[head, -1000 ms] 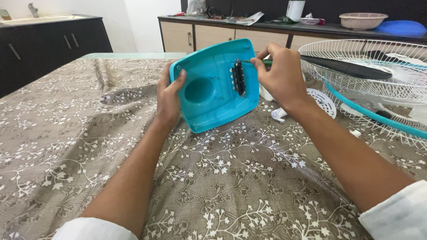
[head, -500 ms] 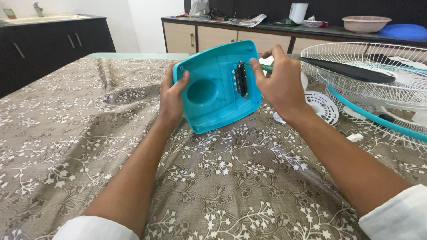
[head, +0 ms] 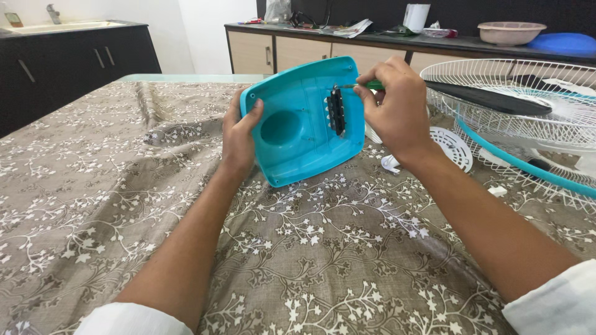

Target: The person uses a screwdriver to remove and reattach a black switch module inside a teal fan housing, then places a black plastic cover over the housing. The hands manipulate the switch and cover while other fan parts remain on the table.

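Observation:
My left hand (head: 238,133) grips the left edge of a turquoise plastic fan housing (head: 297,124), holding it tilted up off the table. Its hollow inner side faces me, with a round recess and a black switch block (head: 336,110) near the right edge. My right hand (head: 392,108) holds a green-handled screwdriver (head: 371,85) whose thin metal tip points left and meets the top of the black switch block.
A table under a brown floral cloth (head: 298,248) lies below. A white wire fan guard (head: 528,105) with a turquoise rim and dark blade lies to the right, beside a small round white grille (head: 453,146). Counter, bowls and cabinets stand behind.
The housing and both hands stay in nearly the same place. The right hand has shifted slightly, and the screwdriver tip now sits at the top of the black block.

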